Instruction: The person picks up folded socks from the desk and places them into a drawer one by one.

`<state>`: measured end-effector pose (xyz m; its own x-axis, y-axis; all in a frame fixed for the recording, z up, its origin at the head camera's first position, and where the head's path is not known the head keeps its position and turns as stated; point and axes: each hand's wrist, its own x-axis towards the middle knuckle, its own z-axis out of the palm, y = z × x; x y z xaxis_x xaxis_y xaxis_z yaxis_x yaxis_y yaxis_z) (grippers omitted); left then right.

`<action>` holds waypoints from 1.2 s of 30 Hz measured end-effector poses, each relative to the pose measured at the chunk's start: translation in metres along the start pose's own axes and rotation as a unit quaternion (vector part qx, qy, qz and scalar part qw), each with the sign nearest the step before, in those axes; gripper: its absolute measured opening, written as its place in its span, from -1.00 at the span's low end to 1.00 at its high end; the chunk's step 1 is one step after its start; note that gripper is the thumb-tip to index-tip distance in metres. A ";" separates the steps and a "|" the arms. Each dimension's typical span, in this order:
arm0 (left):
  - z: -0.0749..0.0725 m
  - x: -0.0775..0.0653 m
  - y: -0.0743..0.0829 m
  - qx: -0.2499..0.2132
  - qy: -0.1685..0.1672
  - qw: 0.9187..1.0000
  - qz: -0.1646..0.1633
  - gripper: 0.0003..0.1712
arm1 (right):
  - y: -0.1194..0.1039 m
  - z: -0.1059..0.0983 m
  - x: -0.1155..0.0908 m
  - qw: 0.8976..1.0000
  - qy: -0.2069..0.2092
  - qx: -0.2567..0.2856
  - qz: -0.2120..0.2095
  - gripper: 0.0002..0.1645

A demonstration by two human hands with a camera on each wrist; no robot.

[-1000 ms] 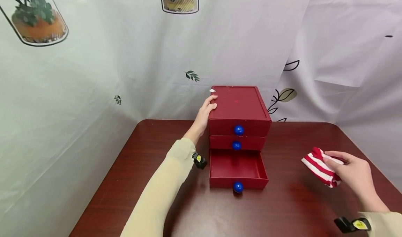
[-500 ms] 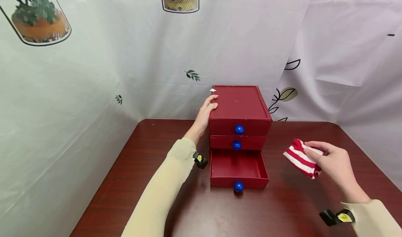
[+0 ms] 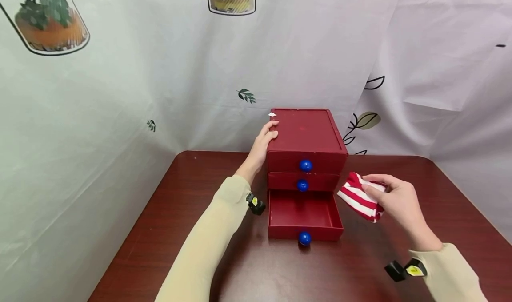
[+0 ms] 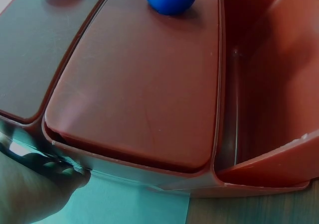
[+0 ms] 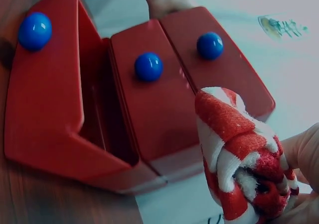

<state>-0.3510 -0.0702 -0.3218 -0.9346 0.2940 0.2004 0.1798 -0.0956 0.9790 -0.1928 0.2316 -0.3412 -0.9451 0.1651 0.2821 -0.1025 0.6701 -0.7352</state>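
Note:
A small red drawer unit (image 3: 306, 130) with three drawers and blue round knobs stands on the table. Its bottom drawer (image 3: 306, 209) is pulled out, and nothing lies inside. The upper two drawers are pushed in. My left hand (image 3: 260, 148) rests against the unit's left side, fingertips over the top edge; part of this hand (image 4: 37, 186) shows low in the left wrist view. My right hand (image 3: 400, 199) pinches a folded red-and-white striped sock (image 3: 362, 197) between thumb and fingers, just right of the open drawer. Its terry inside shows in the right wrist view.
The dark reddish-brown table (image 3: 192, 213) has rounded far corners. A pale cloth (image 3: 192, 66) with printed plants hangs behind and beside it. The bottom drawer's blue knob (image 3: 305, 238) juts out toward the front.
My right hand has carried the sock leftward and slightly up, from the right part of the table to beside the drawer. The left hand and the drawer unit have stayed put.

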 end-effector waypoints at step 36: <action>-0.002 0.013 -0.017 -0.005 0.017 1.000 0.008 -0.51 | -0.010 0.103 0.008 0.994 -0.110 0.009 -0.015 -0.66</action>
<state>-0.3668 -0.0668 -0.3360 -0.9416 0.2591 0.2150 0.1924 -0.1102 0.9751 -0.2313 0.1521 -0.3954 -0.9862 -0.0185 0.1644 -0.1356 0.6590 -0.7398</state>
